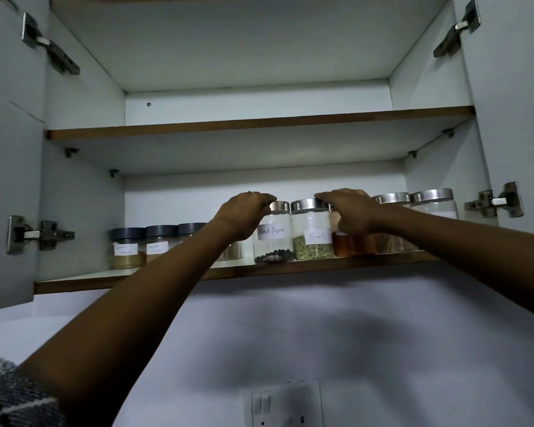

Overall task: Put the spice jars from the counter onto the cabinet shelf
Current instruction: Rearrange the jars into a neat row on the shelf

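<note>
On the lowest cabinet shelf (pixel 154 274), both your hands are up at the spice jars.

Your left hand (pixel 244 215) curls over the steel-lidded Black Pepper jar (pixel 273 241); at three o'clock, your right hand (pixel 350 212) rests fingers across the Fennel jar (pixel 312 238) lid, grip unclear.

Lower shelf (pixel 74 280): front edge occupied by a row of jars from the leftmost dark-lidded jar (pixel 127 248) to the rightmost steel-lidded jar (pixel 434 204), jars touching or just beside one another. Open floor only at far left, between that dark-lidded jar and the cabinet side wall. Headroom above the lids up to the upper shelf (pixel 259 123). Door hinges (pixel 39 234) project at both sides.
</note>
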The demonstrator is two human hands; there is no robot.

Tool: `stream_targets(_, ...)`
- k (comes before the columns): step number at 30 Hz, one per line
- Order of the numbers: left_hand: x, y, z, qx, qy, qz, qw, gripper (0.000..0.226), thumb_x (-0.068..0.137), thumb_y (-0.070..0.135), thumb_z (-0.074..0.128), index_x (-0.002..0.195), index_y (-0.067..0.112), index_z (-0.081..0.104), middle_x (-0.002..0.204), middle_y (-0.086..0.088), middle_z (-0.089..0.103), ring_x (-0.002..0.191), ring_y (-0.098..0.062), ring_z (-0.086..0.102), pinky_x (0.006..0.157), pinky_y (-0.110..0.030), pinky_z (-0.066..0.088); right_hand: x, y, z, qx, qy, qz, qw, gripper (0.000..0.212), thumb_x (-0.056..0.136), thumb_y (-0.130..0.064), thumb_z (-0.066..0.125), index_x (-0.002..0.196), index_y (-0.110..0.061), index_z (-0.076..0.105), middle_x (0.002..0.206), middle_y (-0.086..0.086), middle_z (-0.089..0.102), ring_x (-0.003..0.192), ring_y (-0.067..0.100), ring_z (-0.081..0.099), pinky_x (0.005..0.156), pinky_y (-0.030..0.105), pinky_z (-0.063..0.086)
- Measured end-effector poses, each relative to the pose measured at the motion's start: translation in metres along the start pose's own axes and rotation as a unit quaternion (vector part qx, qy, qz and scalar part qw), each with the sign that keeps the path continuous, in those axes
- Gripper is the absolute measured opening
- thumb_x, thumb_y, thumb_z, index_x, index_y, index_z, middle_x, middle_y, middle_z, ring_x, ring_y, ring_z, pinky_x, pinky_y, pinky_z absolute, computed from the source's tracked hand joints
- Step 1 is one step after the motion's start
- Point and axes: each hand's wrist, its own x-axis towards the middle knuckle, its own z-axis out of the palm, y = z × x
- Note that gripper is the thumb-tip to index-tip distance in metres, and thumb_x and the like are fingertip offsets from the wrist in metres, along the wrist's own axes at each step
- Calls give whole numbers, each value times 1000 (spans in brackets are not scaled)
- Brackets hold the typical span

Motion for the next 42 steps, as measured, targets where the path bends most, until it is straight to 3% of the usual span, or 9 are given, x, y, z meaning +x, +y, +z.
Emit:
stream_targets(5, 10, -7, 6, -5, 21, -7, 1000, 33, 100, 21, 41, 129, 18, 57, 126, -7, 63, 113, -30, 56, 87, -35, 44, 10, 7, 6, -13, 65, -28, 997, 54, 72, 0, 57, 124, -15, 53, 118, 6, 63, 105, 25, 54, 86, 31, 33)
stream_targets(10, 16, -22, 15, -13, 15, -7, 1000, 32, 100, 14, 39, 123, 20, 61, 119, -7, 67, 105, -30, 58, 80, -32, 42, 23, 1, 8, -65, 62, -41, 995, 55, 75, -3, 56, 128, -16, 51, 126, 6, 60, 118, 27, 51, 104, 37, 33)
stream_targets(16, 21, -40, 30, -18, 12, -20, 1000, 48, 89, -6, 42, 127, 19, 57, 120, -5, 66, 108, -28, 57, 78, -28, 38, 36, -9, 17, -128, 55, -49, 989, 51, 75, -4, 56, 124, -14, 51, 118, 7, 62, 113, 27, 54, 100, 36, 34)
stream_targets(24, 30, -62, 59, -22, -13, -48, 999, 60, 84, -12, 44, 135, 19, 47, 129, -5, 60, 117, -26, 53, 87, -32, 40, 67, -18, 48, -184, 40, -37, 981, 44, 80, -10, 56, 124, -9, 47, 115, 9, 62, 107, 29, 57, 89, 36, 38)
stream_targets(42, 68, -103, 111, -1, -82, -85, 993, 68, 84, -12, 47, 144, 16, 31, 141, -11, 47, 126, -29, 45, 96, -35, 38, 137, -19, 110, -80, 11, 22, 996, 42, 84, -1, 51, 124, -6, 45, 120, 14, 57, 111, 31, 51, 92, 38, 35)
